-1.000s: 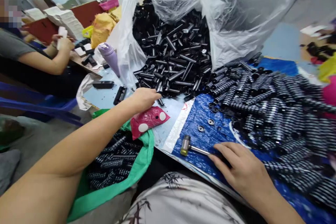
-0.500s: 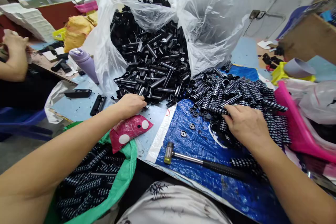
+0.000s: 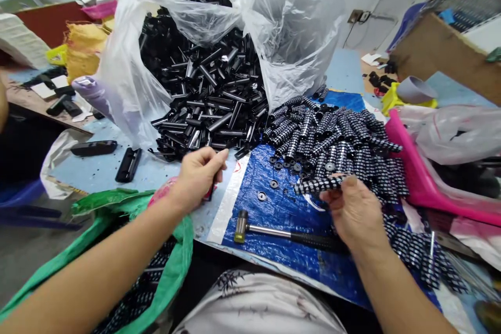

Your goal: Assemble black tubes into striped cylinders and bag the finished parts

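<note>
My right hand (image 3: 358, 214) is closed on one end of a black tube with rows of white dots (image 3: 317, 185), lifted just in front of a heap of similar dotted tubes (image 3: 352, 133). My left hand (image 3: 199, 175) is closed near the pile of glossy black plastic pieces (image 3: 219, 107). A dark sliver of a black plastic piece (image 3: 213, 188) shows under its fingers; most of it is hidden. Between the hands a small hammer (image 3: 270, 231) with a yellowish face lies on a blue sheet (image 3: 266, 258). Small black discs (image 3: 274, 183) are scattered behind it.
A clear plastic bag (image 3: 297, 26) surrounds the black pieces. At the lower left a green sack (image 3: 183, 250) holds dotted tubes, with a pink pouch (image 3: 162, 191) at its edge. A pink bin (image 3: 405, 164) stands right. A lilac bottle (image 3: 92, 91) stands at left.
My right hand has lifted a dotted tube off the heap and toward me. My left hand has drawn back from the black pieces, fingers closed. The view has swung slightly right.
</note>
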A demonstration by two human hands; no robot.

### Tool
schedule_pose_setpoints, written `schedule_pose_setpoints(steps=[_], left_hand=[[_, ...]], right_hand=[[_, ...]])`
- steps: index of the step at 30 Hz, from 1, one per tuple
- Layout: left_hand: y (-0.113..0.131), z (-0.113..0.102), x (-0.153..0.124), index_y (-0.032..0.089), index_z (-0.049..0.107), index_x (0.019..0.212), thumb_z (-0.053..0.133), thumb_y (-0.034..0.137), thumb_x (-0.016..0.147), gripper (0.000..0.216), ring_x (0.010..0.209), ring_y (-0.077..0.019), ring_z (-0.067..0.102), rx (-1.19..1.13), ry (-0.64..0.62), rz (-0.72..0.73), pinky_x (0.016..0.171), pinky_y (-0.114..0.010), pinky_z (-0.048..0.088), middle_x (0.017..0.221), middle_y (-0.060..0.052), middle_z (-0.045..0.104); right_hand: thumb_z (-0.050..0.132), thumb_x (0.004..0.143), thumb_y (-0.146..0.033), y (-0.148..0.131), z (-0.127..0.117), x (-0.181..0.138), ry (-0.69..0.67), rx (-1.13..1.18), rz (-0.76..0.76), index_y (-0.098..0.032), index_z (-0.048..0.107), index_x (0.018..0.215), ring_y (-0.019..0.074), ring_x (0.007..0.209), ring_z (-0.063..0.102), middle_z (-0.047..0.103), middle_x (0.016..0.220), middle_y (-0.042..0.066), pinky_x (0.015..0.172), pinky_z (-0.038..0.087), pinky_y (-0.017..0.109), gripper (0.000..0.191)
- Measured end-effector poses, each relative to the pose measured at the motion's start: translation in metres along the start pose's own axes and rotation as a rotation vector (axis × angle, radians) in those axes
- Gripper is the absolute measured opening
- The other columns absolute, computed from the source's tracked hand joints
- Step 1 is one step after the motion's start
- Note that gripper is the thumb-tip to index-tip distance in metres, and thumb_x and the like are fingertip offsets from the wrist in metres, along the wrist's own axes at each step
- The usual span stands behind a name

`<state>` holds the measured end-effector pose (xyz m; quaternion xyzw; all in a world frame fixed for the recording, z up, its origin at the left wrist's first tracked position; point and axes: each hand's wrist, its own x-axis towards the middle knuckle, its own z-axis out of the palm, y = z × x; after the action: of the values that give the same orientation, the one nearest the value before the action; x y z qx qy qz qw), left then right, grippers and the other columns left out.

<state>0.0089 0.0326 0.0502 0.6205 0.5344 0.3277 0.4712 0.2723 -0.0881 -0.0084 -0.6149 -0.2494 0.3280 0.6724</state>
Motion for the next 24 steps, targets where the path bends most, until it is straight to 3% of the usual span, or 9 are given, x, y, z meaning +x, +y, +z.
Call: schedule_pose_setpoints(steps=[2, 4, 6, 8, 14, 17, 19, 22, 24], left_hand=[[0.000, 0.023, -0.017, 0.019, 0.057, 0.072, 0.062, 0.044, 0.087, 0.030, 0.051, -0.0093, 0.047, -0.252, -0.074, -0.116, 0.049, -0.020, 0.036, 0.055, 0.003, 0.055], [-0.001, 0.039, -0.032, 0.019, 0.055, 0.080, 0.075, 0.037, 0.077, 0.026, 0.054, -0.0078, 0.050, -0.450, -0.127, -0.190, 0.051, -0.018, 0.037, 0.060, 0.005, 0.057], [-0.004, 0.048, -0.044, 0.020, 0.055, 0.092, 0.083, 0.031, 0.068, 0.038, 0.053, -0.0068, 0.050, -0.583, -0.156, -0.265, 0.050, -0.017, 0.037, 0.065, 0.007, 0.060], [-0.006, 0.054, -0.052, 0.020, 0.057, 0.102, 0.084, 0.036, 0.068, 0.046, 0.052, -0.0068, 0.052, -0.651, -0.178, -0.329, 0.049, -0.017, 0.037, 0.069, 0.005, 0.063], [-0.011, 0.069, -0.064, 0.018, 0.058, 0.099, 0.064, 0.058, 0.085, 0.043, 0.039, -0.0060, 0.047, -0.595, -0.291, -0.339, 0.041, -0.019, 0.029, 0.063, 0.004, 0.062], [-0.012, 0.080, -0.072, 0.018, 0.058, 0.091, 0.061, 0.059, 0.087, 0.042, 0.039, -0.0056, 0.046, -0.495, -0.309, -0.267, 0.043, -0.021, 0.029, 0.065, 0.003, 0.061], [-0.012, 0.087, -0.077, 0.018, 0.058, 0.086, 0.068, 0.056, 0.084, 0.039, 0.044, -0.0059, 0.046, -0.423, -0.323, -0.211, 0.047, -0.022, 0.033, 0.066, 0.004, 0.059], [-0.012, 0.097, -0.084, 0.019, 0.058, 0.088, 0.086, 0.044, 0.068, 0.042, 0.066, -0.0107, 0.055, -0.351, -0.349, -0.122, 0.062, -0.024, 0.042, 0.078, 0.002, 0.061], [-0.012, 0.101, -0.085, 0.020, 0.058, 0.095, 0.088, 0.039, 0.066, 0.046, 0.078, -0.0137, 0.056, -0.301, -0.349, -0.078, 0.070, -0.025, 0.044, 0.086, 0.001, 0.062]], right_hand=[[0.058, 0.078, -0.080, 0.001, 0.017, -0.009, -0.038, 0.101, 0.127, -0.023, 0.062, 0.082, 0.0147, 0.060, 0.056, 0.061, 0.073, -0.001, 0.055, 0.050, 0.031, 0.057], [0.051, 0.082, -0.080, -0.001, 0.029, -0.021, -0.110, 0.234, 0.345, -0.023, 0.060, 0.084, 0.0146, 0.059, 0.056, 0.060, 0.074, 0.000, 0.053, 0.050, 0.030, 0.058], [0.054, 0.084, -0.075, -0.004, 0.034, -0.034, -0.166, 0.326, 0.525, -0.023, 0.061, 0.087, 0.0142, 0.059, 0.055, 0.060, 0.075, 0.000, 0.051, 0.049, 0.029, 0.052], [0.059, 0.085, -0.067, -0.007, 0.035, -0.044, -0.187, 0.342, 0.590, -0.022, 0.063, 0.088, 0.0134, 0.059, 0.054, 0.060, 0.075, 0.000, 0.050, 0.049, 0.027, 0.045], [0.062, 0.084, -0.064, -0.010, 0.034, -0.058, -0.270, 0.360, 0.525, -0.023, 0.062, 0.095, 0.0068, 0.041, 0.033, 0.043, 0.058, -0.008, 0.038, 0.031, 0.020, 0.042], [0.060, 0.085, -0.058, -0.014, 0.034, -0.057, -0.281, 0.404, 0.467, -0.023, 0.064, 0.092, 0.0076, 0.042, 0.035, 0.045, 0.059, -0.007, 0.040, 0.033, 0.021, 0.036], [0.060, 0.083, -0.052, -0.016, 0.036, -0.056, -0.263, 0.452, 0.460, -0.022, 0.065, 0.088, 0.0087, 0.046, 0.039, 0.048, 0.062, -0.005, 0.043, 0.037, 0.023, 0.031], [0.059, 0.080, -0.046, -0.015, 0.042, -0.056, -0.208, 0.498, 0.475, -0.022, 0.065, 0.084, 0.0116, 0.056, 0.049, 0.055, 0.072, -0.002, 0.051, 0.045, 0.027, 0.025], [0.061, 0.080, -0.045, -0.013, 0.047, -0.056, -0.175, 0.482, 0.427, -0.023, 0.066, 0.084, 0.0141, 0.067, 0.056, 0.059, 0.079, 0.000, 0.059, 0.050, 0.029, 0.023]])
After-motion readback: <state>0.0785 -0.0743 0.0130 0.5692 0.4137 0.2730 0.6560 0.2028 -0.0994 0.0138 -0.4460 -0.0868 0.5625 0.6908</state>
